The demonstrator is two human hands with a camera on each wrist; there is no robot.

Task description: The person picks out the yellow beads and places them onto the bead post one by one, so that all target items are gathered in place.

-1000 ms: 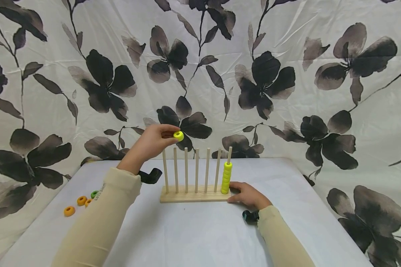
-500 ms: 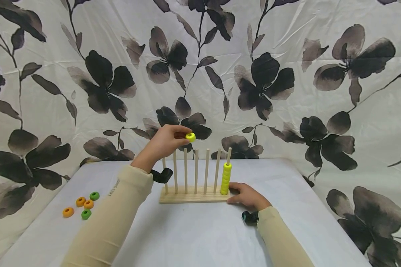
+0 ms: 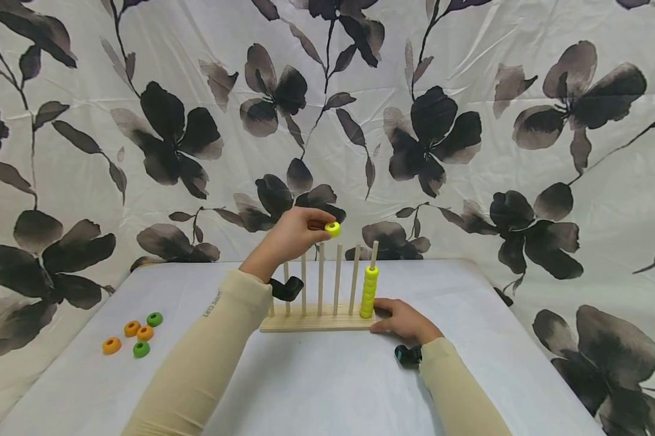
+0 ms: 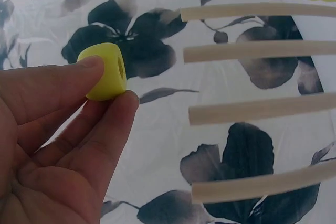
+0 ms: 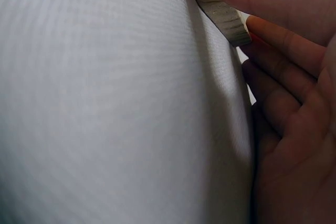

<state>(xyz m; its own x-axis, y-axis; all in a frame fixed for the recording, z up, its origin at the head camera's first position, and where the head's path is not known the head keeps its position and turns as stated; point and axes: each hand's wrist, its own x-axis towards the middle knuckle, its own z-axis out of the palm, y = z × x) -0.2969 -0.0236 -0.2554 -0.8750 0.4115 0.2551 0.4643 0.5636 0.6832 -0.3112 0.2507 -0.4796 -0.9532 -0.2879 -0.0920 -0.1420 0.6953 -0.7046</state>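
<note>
My left hand (image 3: 294, 235) pinches a yellow bead (image 3: 332, 229) between thumb and fingers, above the tops of the middle pegs of a wooden peg rack (image 3: 311, 325). In the left wrist view, the hole of the yellow bead (image 4: 102, 80) faces the pegs, which stand apart from it. A stack of several yellow beads (image 3: 369, 293) sits on the rightmost peg, whose tip shows bare. My right hand (image 3: 406, 321) grips the right end of the rack's base, thumb in front and fingers behind. In the right wrist view, the base's end (image 5: 227, 22) shows between thumb and fingers.
Loose orange beads (image 3: 111, 346) and green beads (image 3: 141, 349) lie on the left of the white table (image 3: 327, 387). A floral cloth (image 3: 327, 139) hangs behind the table. Black wrist cameras (image 3: 287, 289) are strapped to both wrists.
My left hand has moved right with the yellow bead, from over the left pegs to the middle ones. Its sleeve uncovered the green beads. My right hand stays at the rack's end.
</note>
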